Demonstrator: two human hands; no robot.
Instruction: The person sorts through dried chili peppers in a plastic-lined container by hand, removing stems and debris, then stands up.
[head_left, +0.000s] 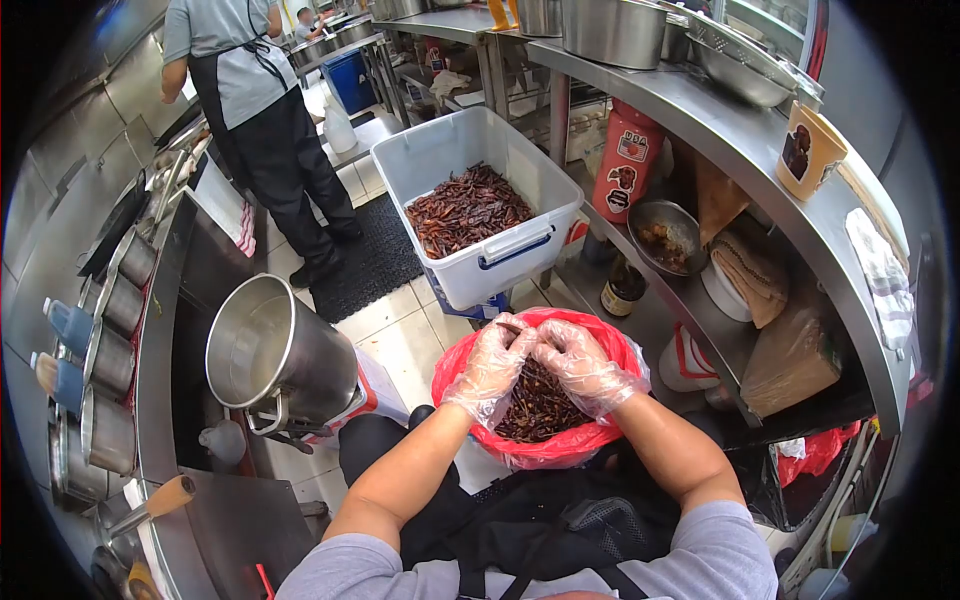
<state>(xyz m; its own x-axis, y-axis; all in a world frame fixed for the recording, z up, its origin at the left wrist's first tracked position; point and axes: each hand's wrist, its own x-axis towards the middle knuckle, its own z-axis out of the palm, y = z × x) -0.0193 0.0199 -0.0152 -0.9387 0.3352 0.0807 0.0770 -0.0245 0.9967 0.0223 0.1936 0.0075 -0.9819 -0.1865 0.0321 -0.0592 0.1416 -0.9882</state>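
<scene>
While steel pots (108, 430) are lining the counter at far left, a co-worker (262, 95) in a grey shirt is standing with their back to me, and a deep stockpot (325, 365) is sitting nearer my arm. Ahead, a translucent plastic bin (515, 268) is holding a heap of reddish dried chillies (475, 205). My left hand (492, 362), in a clear plastic glove, is pinching a single dark chilli (512, 322) between narrowed fingers. Below, a spread red plastic bag (530, 457) is holding darker chillies (540, 405). My right hand (583, 366), gloved likewise, is curling inward close beside the left; I cannot tell whether it is gripping anything. Farther right, a stickered red cylinder (628, 160) is standing beside a metal bowl (668, 215) of food, beneath a curving steel counter (740, 125).
</scene>
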